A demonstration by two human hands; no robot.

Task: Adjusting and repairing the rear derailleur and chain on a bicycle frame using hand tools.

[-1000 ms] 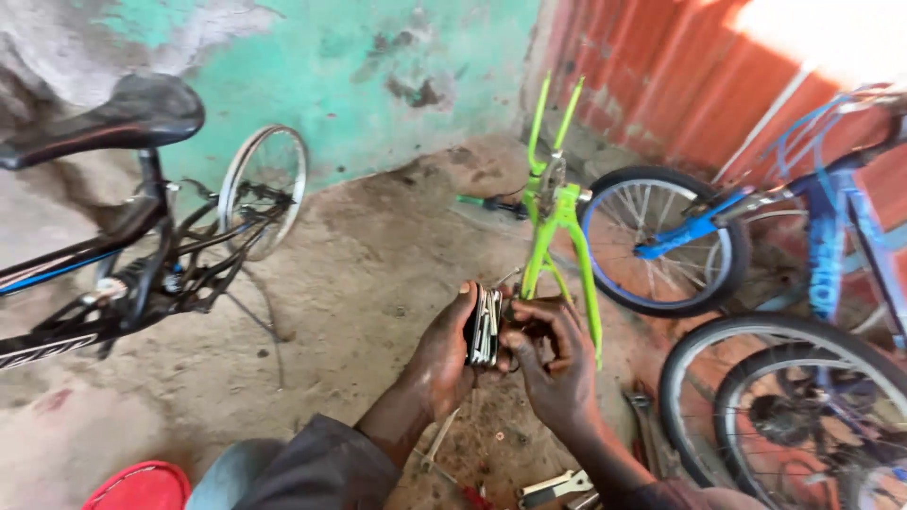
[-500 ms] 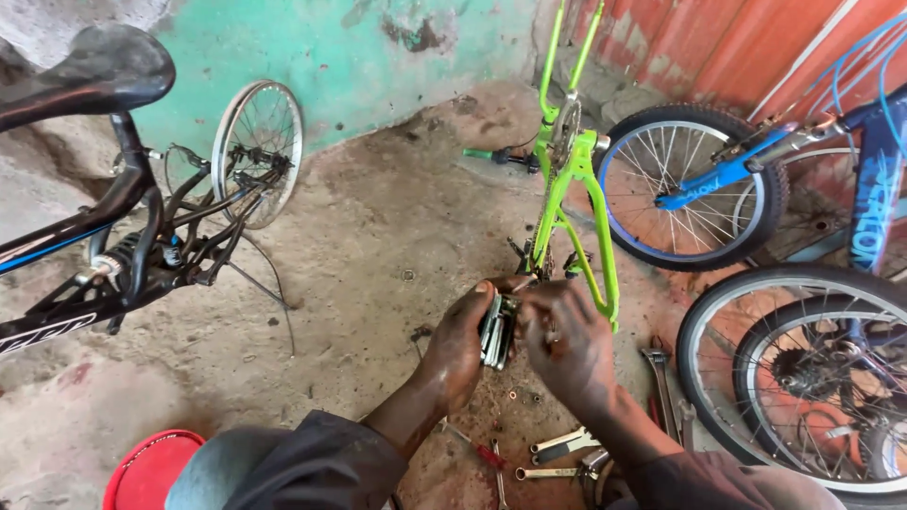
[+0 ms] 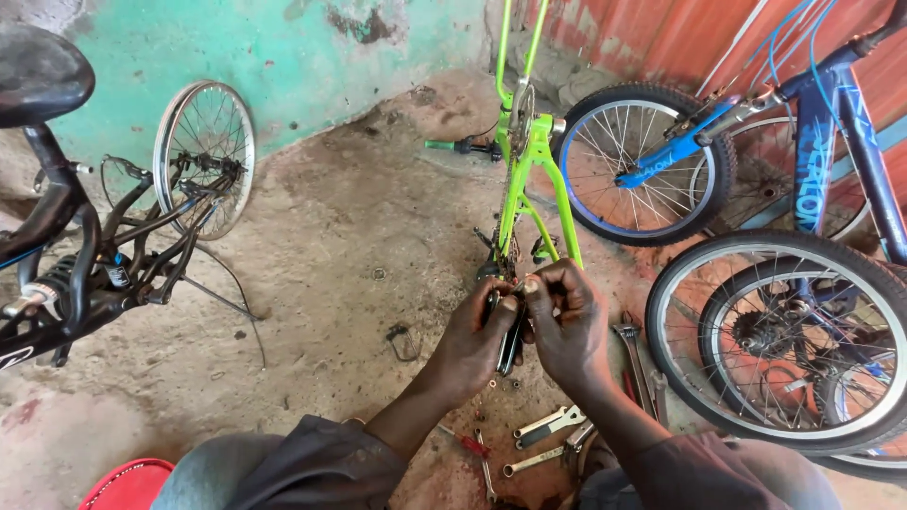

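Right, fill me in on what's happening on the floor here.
A person sits on the concrete floor working at the rear end of a bright green bicycle frame. Both hands meet there: the left hand and right hand grip a small dark bike part between them. Spanners and a red-handled screwdriver lie by the knees. A black bicycle stands at left, a blue one at right.
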